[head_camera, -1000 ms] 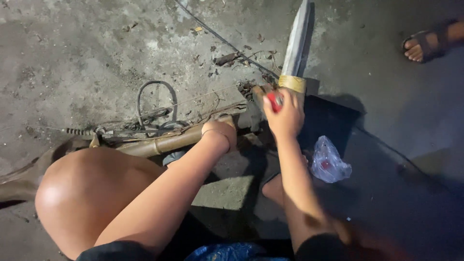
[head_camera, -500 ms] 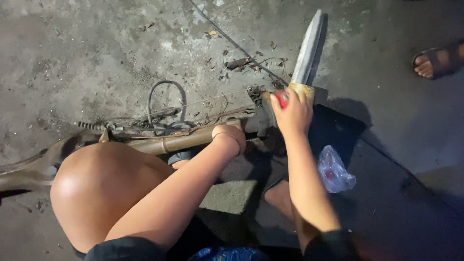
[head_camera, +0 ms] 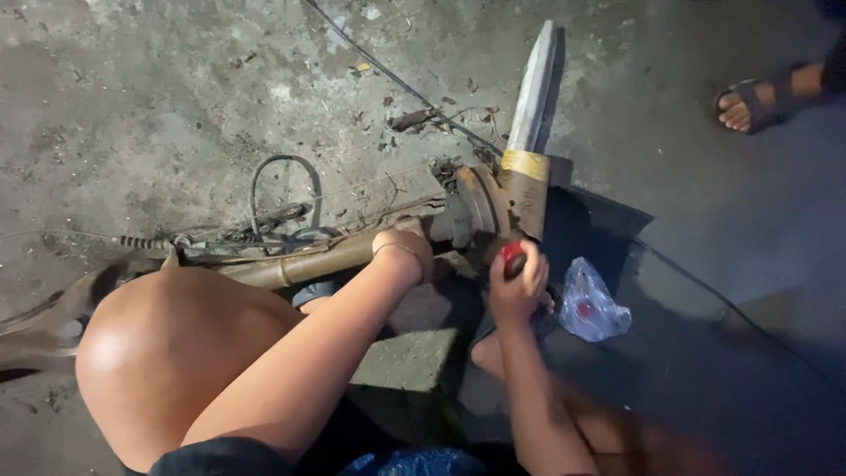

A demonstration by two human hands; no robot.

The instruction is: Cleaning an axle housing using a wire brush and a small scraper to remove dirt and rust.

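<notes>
A long rusty brown shaft [head_camera: 300, 263] lies across the concrete floor, ending in a round flange [head_camera: 480, 201] with a grey blade [head_camera: 534, 97] pointing up and away, wrapped with a yellow band. My left hand [head_camera: 405, 249] presses down on the shaft just left of the flange, fingers curled over it. My right hand [head_camera: 518, 280] is closed on a tool with a red handle [head_camera: 513, 257], held just below the flange. My bare knee fills the lower left.
A clear plastic bag [head_camera: 589, 304] with small red bits lies right of my right hand. A black cable loop [head_camera: 280, 181] and a thin wire [head_camera: 397, 79] run over the floor. Another person's sandalled foot [head_camera: 749, 104] stands at the upper right.
My right hand has come down from the yellow band on the blade to just below the flange, still gripping the red-handled tool. The view has shifted slightly.
</notes>
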